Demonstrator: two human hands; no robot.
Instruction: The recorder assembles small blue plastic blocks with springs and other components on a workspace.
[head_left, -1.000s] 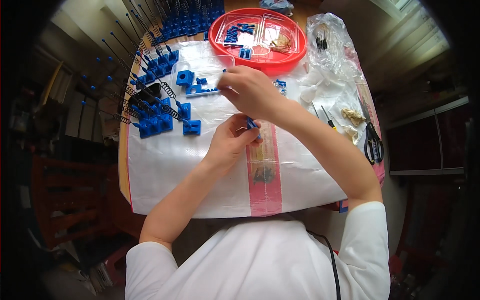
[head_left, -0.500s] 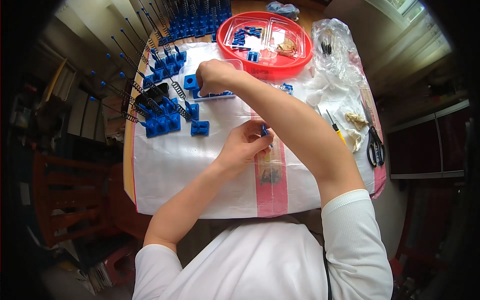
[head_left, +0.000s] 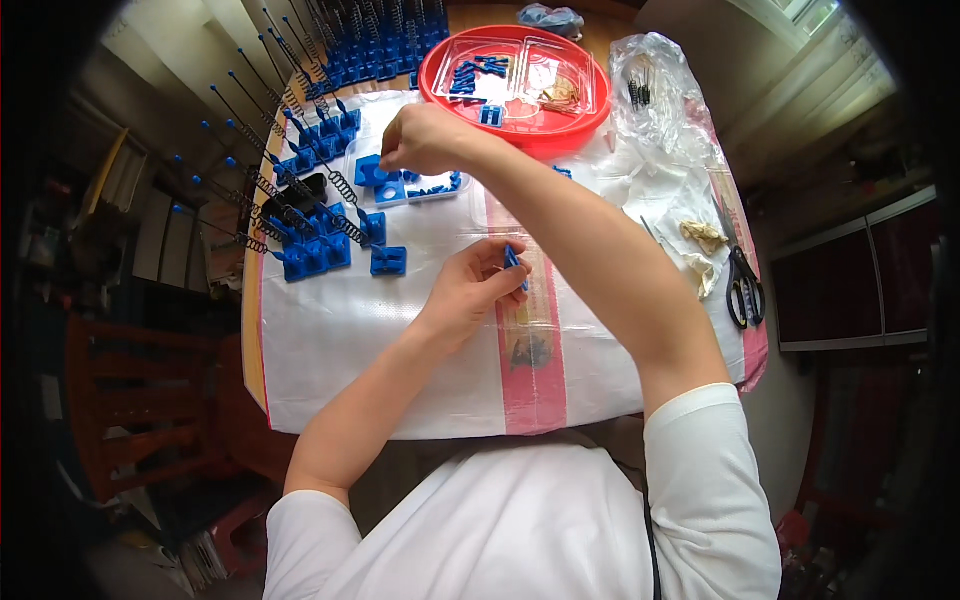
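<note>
My left hand [head_left: 470, 290], over the middle of the covered table, pinches a small narrow blue plastic piece [head_left: 514, 262] between thumb and fingers. Farther off, my right hand [head_left: 422, 138] is over a clear plastic box [head_left: 436, 196] with its fingers closed together. Its fingertips are beside a square blue block [head_left: 368, 172] at the box's left side; whatever they hold is too small to tell. Several small blue parts [head_left: 430, 190] lie in the box. Nearer me, a single blue base [head_left: 388, 261] sits on the white sheet.
Blue bases with black springs and rods [head_left: 315, 250] crowd the left edge and the far left. A red round tray [head_left: 430, 95] with blue parts stands at the back. At the right lie a clear plastic bag [head_left: 660, 120], crumpled cloth [head_left: 703, 236] and black-handled scissors [head_left: 742, 292].
My right hand has lifted its fingertips out of the box, up beside the square block. My left hand keeps hold of its blue piece. The view has shifted slightly.
</note>
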